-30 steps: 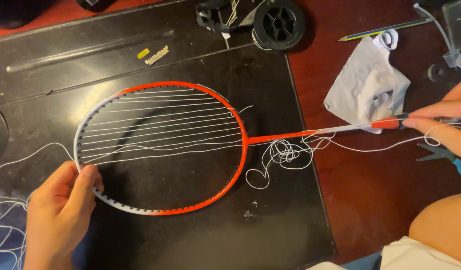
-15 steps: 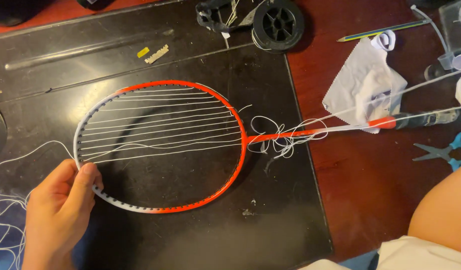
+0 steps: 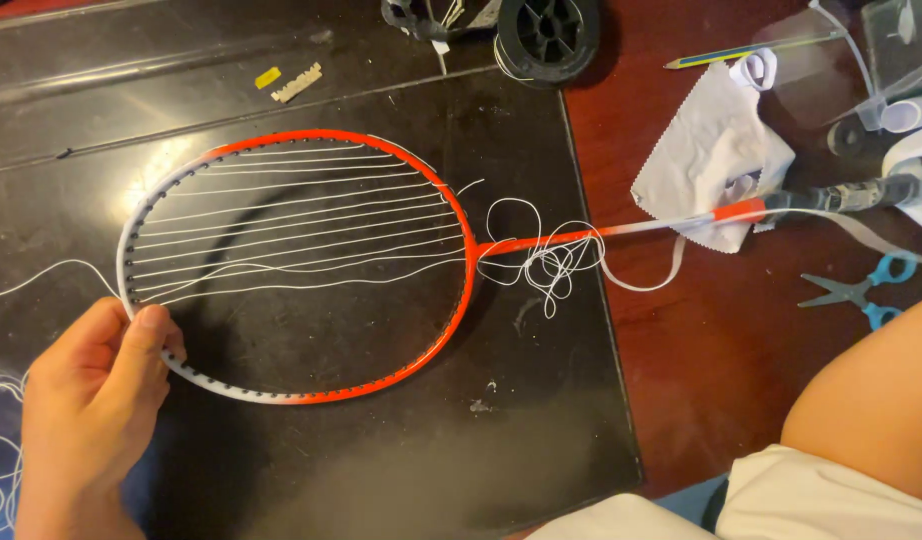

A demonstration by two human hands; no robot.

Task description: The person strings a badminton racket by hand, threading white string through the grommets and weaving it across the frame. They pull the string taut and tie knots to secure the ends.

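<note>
I see the orange-and-white racket [image 3: 311, 270] lying flat on the black mat [image 3: 541, 440] at the frame's centre, head to the left, shaft running to the upper right. My left hand [image 3: 91, 400] at lower left pinches the head's white rim, thumb on top. White string [image 3: 551, 265] loops tangle beside the throat. The right hand's grip is out of frame. A white cloth [image 3: 711, 150] and blue scissors [image 3: 861, 293] lie on the reddish worktop [image 3: 721, 350] at right.

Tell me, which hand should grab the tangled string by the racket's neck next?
Probably the left hand: it already grips the racket at its head rim, though the tangled string lies toward the right. The right hand is out of view.
</note>
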